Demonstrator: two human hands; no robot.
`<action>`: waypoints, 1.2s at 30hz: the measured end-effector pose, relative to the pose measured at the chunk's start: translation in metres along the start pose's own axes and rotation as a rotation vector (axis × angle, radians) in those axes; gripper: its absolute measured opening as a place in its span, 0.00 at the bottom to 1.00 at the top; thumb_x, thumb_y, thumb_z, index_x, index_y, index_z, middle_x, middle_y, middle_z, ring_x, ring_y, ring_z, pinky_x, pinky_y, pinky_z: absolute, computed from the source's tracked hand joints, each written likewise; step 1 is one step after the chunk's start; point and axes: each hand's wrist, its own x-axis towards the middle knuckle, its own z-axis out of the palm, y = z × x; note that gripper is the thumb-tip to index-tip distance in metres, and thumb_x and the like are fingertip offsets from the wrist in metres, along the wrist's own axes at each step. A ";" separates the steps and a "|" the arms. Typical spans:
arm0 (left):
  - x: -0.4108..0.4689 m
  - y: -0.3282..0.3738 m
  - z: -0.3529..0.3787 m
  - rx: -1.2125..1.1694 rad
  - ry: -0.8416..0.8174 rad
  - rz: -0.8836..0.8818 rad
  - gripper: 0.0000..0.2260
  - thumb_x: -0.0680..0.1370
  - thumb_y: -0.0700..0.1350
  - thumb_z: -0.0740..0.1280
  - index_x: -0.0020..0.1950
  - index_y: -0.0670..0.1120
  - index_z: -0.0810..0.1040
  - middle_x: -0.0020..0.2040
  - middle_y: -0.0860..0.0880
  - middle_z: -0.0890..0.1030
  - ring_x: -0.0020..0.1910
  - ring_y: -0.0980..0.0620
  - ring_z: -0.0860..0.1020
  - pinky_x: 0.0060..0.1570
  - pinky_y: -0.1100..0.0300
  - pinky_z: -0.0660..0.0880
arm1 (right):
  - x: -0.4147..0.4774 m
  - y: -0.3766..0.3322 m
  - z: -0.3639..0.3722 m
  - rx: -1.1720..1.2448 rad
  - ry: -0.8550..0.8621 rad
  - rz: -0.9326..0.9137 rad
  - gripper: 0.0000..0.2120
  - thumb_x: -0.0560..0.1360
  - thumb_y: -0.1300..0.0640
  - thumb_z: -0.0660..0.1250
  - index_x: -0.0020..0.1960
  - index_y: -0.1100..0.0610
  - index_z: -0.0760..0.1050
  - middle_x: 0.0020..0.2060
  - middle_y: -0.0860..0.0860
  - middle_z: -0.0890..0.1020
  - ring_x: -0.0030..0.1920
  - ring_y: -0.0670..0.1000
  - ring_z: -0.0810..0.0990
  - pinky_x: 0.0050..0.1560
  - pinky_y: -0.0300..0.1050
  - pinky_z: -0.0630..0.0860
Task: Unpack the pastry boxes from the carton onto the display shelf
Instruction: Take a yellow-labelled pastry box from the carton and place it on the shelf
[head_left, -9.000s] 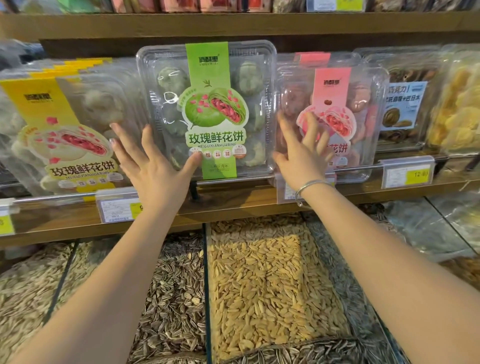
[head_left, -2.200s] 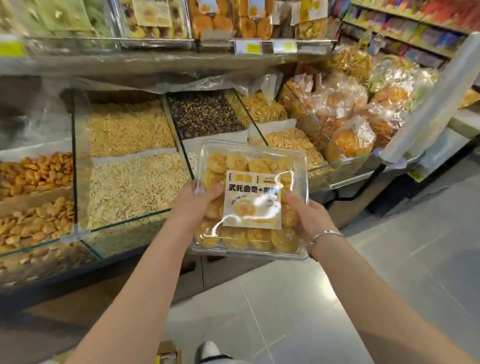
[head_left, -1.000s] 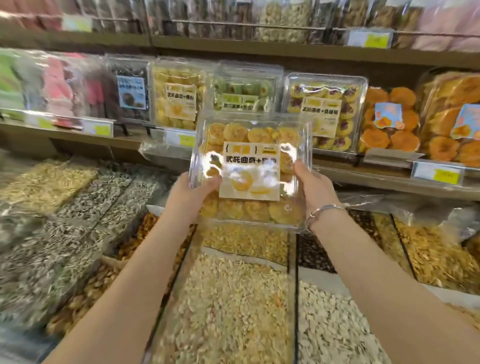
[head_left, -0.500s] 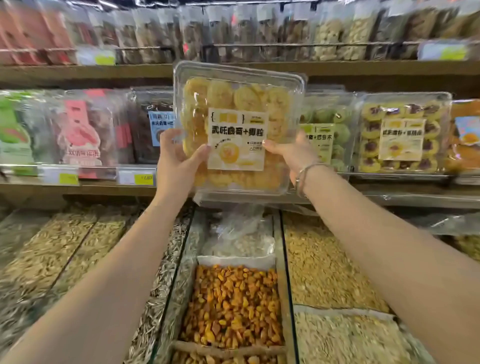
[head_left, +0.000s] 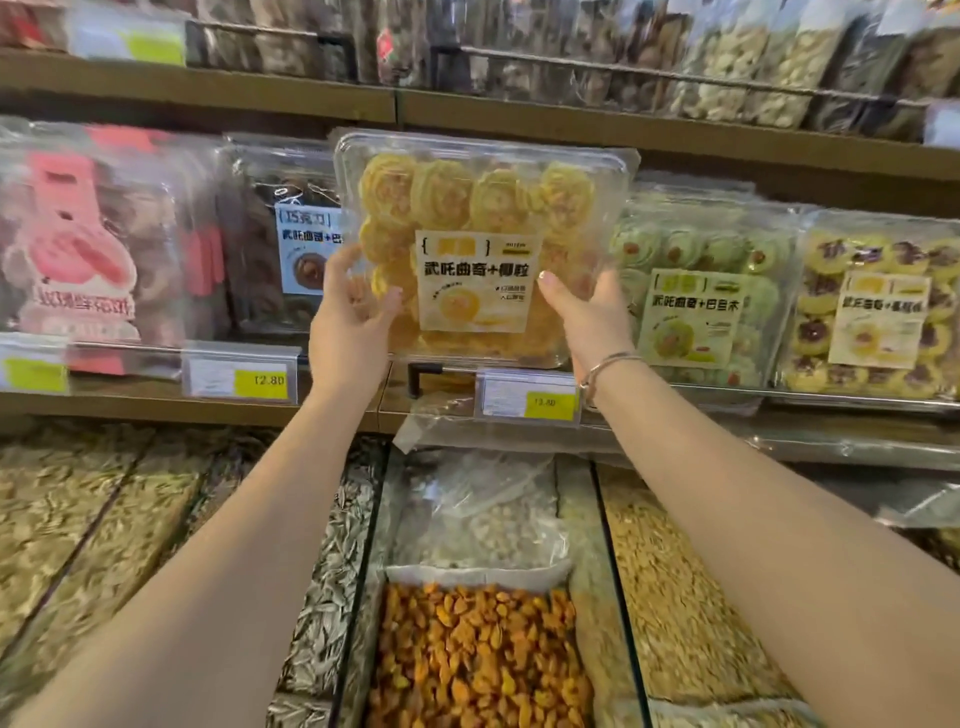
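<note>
**Head view: yellow pastry box at its slot, mid-frame**

Yellow pastry box (head_left: 483, 249) stood upright at frame centre, label forward. It sat between the chocolate box (head_left: 291, 234) to frame-left and the green box (head_left: 696, 291) to frame-right. Its bottom edge was just above the front rail (head_left: 447, 369) of the display shelf (head_left: 156, 408); contact with the shelf couldn't be told.

To do this step well, probably drop the bottom edge behind the rail, square it to its neighbours, push back evenly, then let go.

Left hand (head_left: 348, 322) gripped the left edge, thumb on the front. Right hand (head_left: 587, 317) gripped the right edge, thumb beside the label, fingers hidden behind. Both forearms rose from the lower corners.
</note>
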 end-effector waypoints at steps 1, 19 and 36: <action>0.004 -0.003 0.002 0.000 -0.002 -0.008 0.20 0.79 0.49 0.62 0.70 0.58 0.62 0.56 0.54 0.73 0.48 0.52 0.76 0.42 0.52 0.74 | 0.002 0.003 0.001 -0.005 0.004 0.000 0.29 0.73 0.54 0.69 0.71 0.55 0.62 0.70 0.50 0.68 0.68 0.47 0.67 0.68 0.45 0.63; 0.009 -0.021 0.042 0.298 -0.129 -0.035 0.31 0.80 0.49 0.59 0.77 0.55 0.43 0.62 0.46 0.76 0.51 0.42 0.78 0.43 0.50 0.73 | -0.001 0.028 0.005 -1.020 -0.031 -0.260 0.37 0.78 0.53 0.59 0.76 0.58 0.37 0.76 0.57 0.38 0.75 0.60 0.35 0.74 0.50 0.37; -0.091 0.027 0.027 0.288 -0.174 0.004 0.39 0.76 0.51 0.67 0.78 0.47 0.44 0.77 0.42 0.52 0.75 0.40 0.53 0.72 0.45 0.54 | -0.084 0.007 -0.050 -0.863 -0.234 -0.164 0.30 0.75 0.56 0.62 0.74 0.53 0.56 0.74 0.54 0.61 0.73 0.59 0.61 0.71 0.58 0.60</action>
